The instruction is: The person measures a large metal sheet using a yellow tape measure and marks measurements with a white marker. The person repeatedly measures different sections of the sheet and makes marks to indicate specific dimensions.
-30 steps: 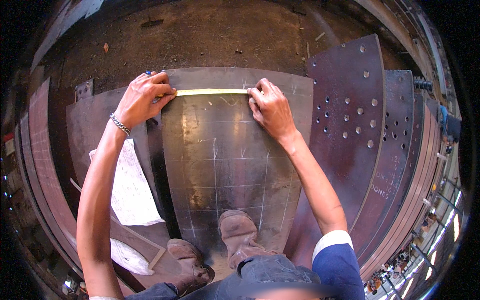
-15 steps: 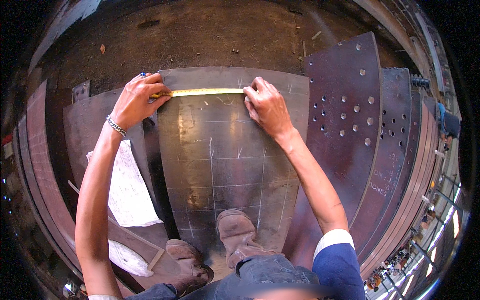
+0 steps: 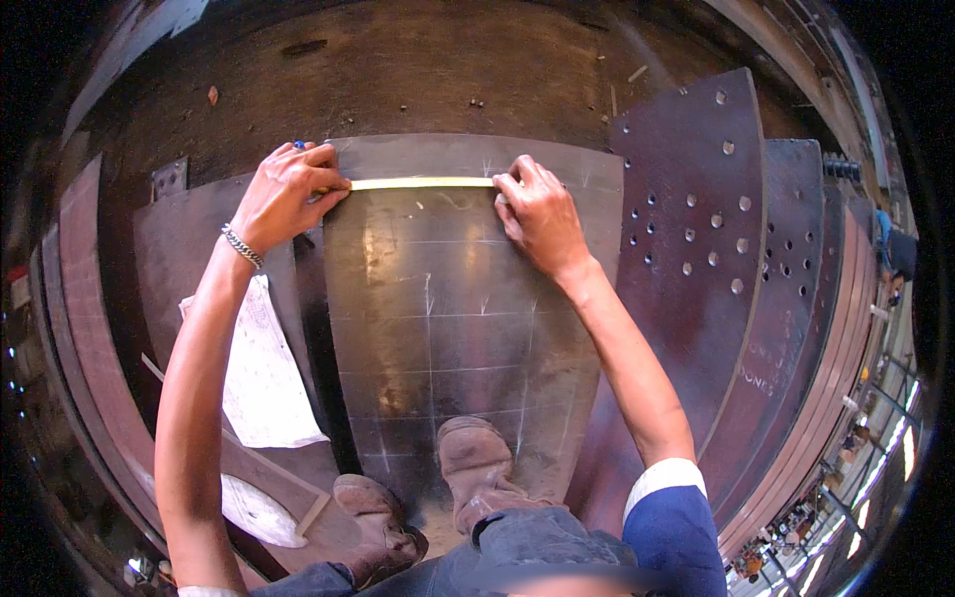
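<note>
A yellow measuring tape (image 3: 423,183) is stretched straight across the far part of a grey steel plate (image 3: 398,343) marked with thin chalk lines and arrows. At its left end, over the plate's left edge, my left hand (image 3: 288,191) pinches the tape; a blue-topped ring and a chain bracelet (image 3: 242,247) show on this arm. My right hand (image 3: 542,209) grips the tape's other end between thumb and curled fingers, right of the plate's middle. Whatever else the curled fingers may hold is hidden.
Dark steel plates with holes (image 3: 686,239) lie stacked on the right. On the left, a white paper sheet (image 3: 261,378) rests on another plate, beside a dark gap. My brown boots (image 3: 477,463) stand on the near side. Brown ground (image 3: 438,70) stretches beyond.
The view has shifted slightly, so everything sits a little farther right. Both hands keep their hold on the tape, and its face now looks brighter.
</note>
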The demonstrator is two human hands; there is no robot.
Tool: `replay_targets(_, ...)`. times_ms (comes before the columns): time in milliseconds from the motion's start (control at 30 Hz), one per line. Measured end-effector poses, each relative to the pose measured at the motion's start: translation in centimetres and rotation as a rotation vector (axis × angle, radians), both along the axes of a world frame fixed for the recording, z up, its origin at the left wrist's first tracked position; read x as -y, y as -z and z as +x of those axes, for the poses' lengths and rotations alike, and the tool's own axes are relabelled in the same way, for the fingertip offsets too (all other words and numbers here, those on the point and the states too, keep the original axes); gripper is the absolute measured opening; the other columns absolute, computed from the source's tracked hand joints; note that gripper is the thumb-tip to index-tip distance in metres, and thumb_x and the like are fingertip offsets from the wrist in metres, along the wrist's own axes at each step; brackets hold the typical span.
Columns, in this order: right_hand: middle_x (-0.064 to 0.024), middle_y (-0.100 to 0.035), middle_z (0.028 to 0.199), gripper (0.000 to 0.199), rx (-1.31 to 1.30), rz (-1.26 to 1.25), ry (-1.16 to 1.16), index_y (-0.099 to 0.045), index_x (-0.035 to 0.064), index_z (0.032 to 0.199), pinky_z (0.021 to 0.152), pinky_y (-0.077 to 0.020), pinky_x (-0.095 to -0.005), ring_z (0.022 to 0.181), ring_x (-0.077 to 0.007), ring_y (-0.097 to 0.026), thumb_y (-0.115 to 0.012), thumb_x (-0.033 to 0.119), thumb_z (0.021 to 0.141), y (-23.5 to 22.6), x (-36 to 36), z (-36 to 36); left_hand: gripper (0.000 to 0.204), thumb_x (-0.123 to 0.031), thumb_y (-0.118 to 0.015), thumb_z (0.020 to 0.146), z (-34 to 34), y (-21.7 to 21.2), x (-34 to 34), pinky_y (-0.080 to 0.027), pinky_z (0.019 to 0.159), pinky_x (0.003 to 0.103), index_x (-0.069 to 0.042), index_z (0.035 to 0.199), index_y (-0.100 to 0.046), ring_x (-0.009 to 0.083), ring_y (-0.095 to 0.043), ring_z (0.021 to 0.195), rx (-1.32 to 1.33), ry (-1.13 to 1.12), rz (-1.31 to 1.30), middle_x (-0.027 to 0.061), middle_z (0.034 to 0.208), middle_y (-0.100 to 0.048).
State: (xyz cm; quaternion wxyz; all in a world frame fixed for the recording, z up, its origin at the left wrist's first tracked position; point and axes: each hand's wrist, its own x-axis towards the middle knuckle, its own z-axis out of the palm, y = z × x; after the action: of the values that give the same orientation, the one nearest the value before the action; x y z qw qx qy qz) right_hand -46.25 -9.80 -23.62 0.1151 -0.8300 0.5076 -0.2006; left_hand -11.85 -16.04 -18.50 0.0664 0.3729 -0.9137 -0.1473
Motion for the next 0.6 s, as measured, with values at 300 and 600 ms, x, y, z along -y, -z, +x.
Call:
replay_targets(300,-0.0151,-0.056,0.100,0.020,-0.006,0.006,0.007,-0.059,0.0035,0.095,0.085,-0.0537,-0.0458,0.095,-0.0338,-0.063,-0.072,0.010,0.082,0.28,0.28,0.34,0.012,-0.021,-0.075,0.084,0.20,0.31,-0.08,-0.049,0.085,0.040,-0.010,0.088,-0.078,0.0271,-0.063,0.089,0.020,-0.021,0.005,0.0066,0.089,-0.063)
replay_targets(600,-0.0146,-0.057,0.098,0.021,0.020,0.005,-0.033,-0.059,0.0033,0.094,0.086,-0.0534,-0.0446,0.094,-0.0334,-0.063,-0.074,0.012,0.082,-0.28,0.74,0.04,0.011,-0.020,-0.075,0.084,-0.06,0.21,0.00,-0.050,0.085,0.039,-0.010,0.088,-0.077,0.0274,-0.063,0.090,0.046,-0.034,0.034,0.0063,0.090,-0.064)
